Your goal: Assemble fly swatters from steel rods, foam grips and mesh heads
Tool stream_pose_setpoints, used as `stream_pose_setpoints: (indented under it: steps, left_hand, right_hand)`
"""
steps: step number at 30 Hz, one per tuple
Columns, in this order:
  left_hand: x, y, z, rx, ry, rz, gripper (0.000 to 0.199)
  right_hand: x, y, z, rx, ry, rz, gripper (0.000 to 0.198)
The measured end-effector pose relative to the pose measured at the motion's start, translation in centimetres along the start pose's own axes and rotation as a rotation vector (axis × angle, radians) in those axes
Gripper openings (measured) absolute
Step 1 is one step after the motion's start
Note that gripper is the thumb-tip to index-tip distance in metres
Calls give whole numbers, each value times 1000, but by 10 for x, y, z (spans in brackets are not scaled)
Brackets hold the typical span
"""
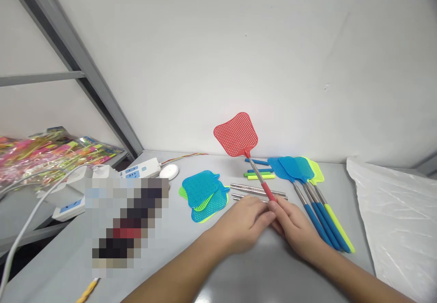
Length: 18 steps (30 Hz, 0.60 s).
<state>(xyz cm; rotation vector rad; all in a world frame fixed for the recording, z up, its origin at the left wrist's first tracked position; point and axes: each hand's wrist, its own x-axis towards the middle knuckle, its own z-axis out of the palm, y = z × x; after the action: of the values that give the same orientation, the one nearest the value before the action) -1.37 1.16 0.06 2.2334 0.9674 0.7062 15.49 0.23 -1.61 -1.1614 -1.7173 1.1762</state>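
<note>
A red fly swatter (237, 134) is held up at a tilt, its perforated head toward the wall and its metal rod running down to a red grip. My right hand (295, 223) is closed around that grip, thumb on top. Against it, my left hand (247, 223) is closed at the lower part of the same handle; its fingertips are partly hidden. Behind my hands lie shiny metal rods (251, 188) and several blue and green grip tubes (261, 177). Loose blue and green swatter heads (203, 191) are piled to the left. To the right lie several whole blue and yellow-green swatters (312, 202).
Power strips (139, 168) with cables and a round white disc (169, 172) are at the left, beside a pixelated patch. Packaged colourful items (61, 150) fill a shelf at far left. White plastic sheeting (392, 221) covers the table's right side. A wall (259, 57) stands behind.
</note>
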Motion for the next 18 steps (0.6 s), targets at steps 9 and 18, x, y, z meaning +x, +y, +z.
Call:
stream_pose_setpoints:
  steps: [9, 18]
  left_hand:
    - [1, -2, 0, 74, -22, 8, 32]
    - [2, 1, -3, 96, -1, 10, 37]
  right_hand:
    - [0, 2, -2, -53, 40, 1, 34]
    - [1, 7, -2, -59, 56, -9, 34]
